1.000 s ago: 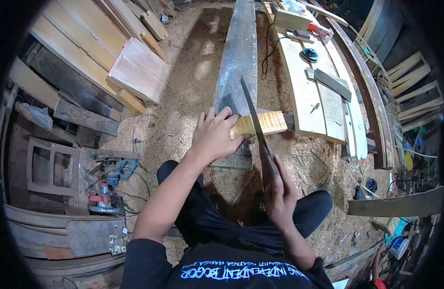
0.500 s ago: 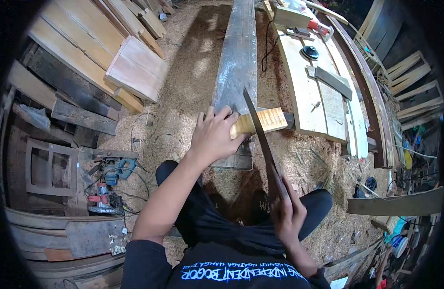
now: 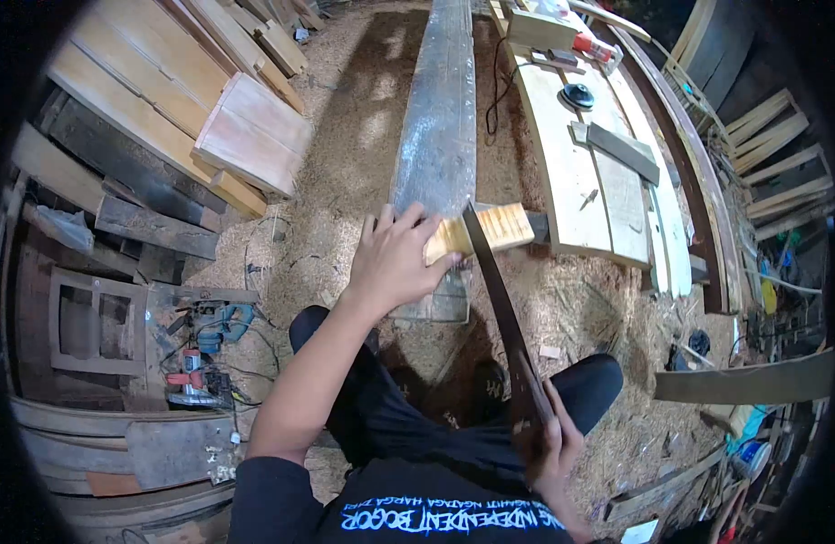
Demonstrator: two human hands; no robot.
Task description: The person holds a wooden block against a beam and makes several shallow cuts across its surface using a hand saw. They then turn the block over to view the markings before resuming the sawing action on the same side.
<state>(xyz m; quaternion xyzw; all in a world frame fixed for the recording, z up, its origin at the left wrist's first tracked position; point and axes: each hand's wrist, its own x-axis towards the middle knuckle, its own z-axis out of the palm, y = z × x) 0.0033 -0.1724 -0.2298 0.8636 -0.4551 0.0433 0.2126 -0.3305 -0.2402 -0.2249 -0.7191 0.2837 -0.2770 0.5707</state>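
Observation:
My left hand (image 3: 392, 258) is wrapped over the near-left end of a short wooden block (image 3: 506, 226), pressing it on a long dark plank bench (image 3: 435, 118). The block's right end juts past the bench edge, and several notches or dark lines run across its top. In my right hand (image 3: 555, 444) is the handle of a handsaw (image 3: 501, 308). Its blade lies across the block just right of my left thumb, with the tip at the block's far edge.
At the right, a pale board table (image 3: 576, 218) carries a black round disc (image 3: 578, 96), a grey wood strip (image 3: 622, 152) and a red power tool (image 3: 597, 47). Blue and red power tools (image 3: 220, 326) lie at left near stacked boards (image 3: 145, 68). Sawdust covers the floor.
My right hand has drawn the handsaw back toward my body, so less of the blade reaches beyond the block. My left hand stays on the block; the view has shifted slightly.

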